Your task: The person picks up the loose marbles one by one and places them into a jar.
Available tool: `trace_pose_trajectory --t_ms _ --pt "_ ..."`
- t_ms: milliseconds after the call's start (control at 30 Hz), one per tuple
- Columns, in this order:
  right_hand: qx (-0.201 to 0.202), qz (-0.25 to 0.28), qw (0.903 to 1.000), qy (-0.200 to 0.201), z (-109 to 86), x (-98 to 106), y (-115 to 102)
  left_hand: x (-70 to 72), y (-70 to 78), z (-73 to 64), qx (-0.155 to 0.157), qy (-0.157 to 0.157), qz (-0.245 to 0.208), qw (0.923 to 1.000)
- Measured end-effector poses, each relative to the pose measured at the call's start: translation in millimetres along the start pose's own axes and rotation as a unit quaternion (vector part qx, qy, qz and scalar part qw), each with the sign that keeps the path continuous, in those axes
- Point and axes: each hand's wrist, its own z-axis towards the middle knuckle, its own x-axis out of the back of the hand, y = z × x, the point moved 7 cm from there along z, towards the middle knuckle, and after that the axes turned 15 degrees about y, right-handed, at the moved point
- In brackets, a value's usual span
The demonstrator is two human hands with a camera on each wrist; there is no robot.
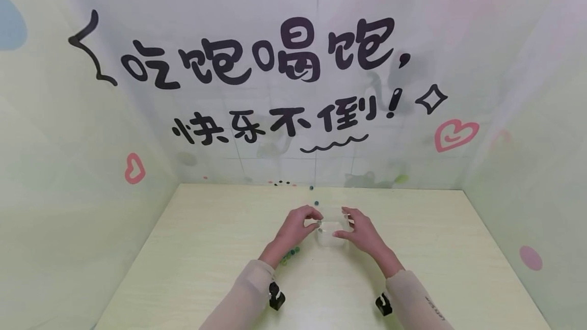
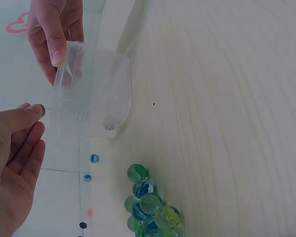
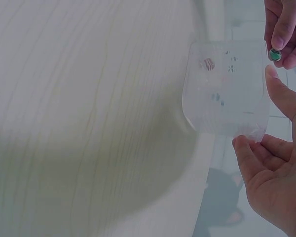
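Note:
A clear plastic container (image 1: pixel 332 239) stands on the table in front of me. My right hand (image 1: pixel 365 234) grips its right side, thumb and fingers at the rim in the right wrist view. At the opposite rim, my left hand (image 1: pixel 293 230) pinches a green marble (image 3: pixel 275 55) between thumb and fingertips. Inside the container, near its bottom, a reddish-white striped marble (image 3: pixel 208 64) shows through the wall. Beside my left wrist lies a cluster of green and blue marbles (image 2: pixel 150 202), partly hidden by the arm in the head view.
Two blue marbles, a nearer one (image 1: pixel 316 203) and a farther one (image 1: pixel 311 188), lie beyond the container toward the back wall (image 1: pixel 257 167). Printed walls border the pale wooden table (image 1: pixel 220 228) at the back and both sides. Black brackets (image 1: pixel 276 297) hang under both wrists.

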Motion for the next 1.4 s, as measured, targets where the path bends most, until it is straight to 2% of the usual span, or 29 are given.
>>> trace_pose_trajectory --t_ms 533,800,1033,1167,1400 --pt "-0.005 -0.008 1.0 0.0 -0.3 -0.2 -0.9 7.5 -2.4 -2.8 0.007 0.009 0.01 0.9999" --pt "-0.01 -0.014 0.9999 0.001 -1.1 0.4 -0.9 16.8 -4.2 -4.8 0.003 0.022 0.008 0.9997" --pt "-0.008 -0.013 0.9999 0.0 -1.0 -1.3 -0.5 22.3 -9.8 -7.6 0.011 0.027 0.008 0.9995" --pt "-0.01 -0.019 0.9998 0.001 -1.1 -0.8 1.5 26.2 -8.4 -8.9 0.0 0.03 0.011 0.9995" --pt "-0.005 -0.023 0.9997 -0.004 -1.2 -1.7 3.0 35.4 -10.4 -11.0 0.01 0.034 0.014 0.9993"
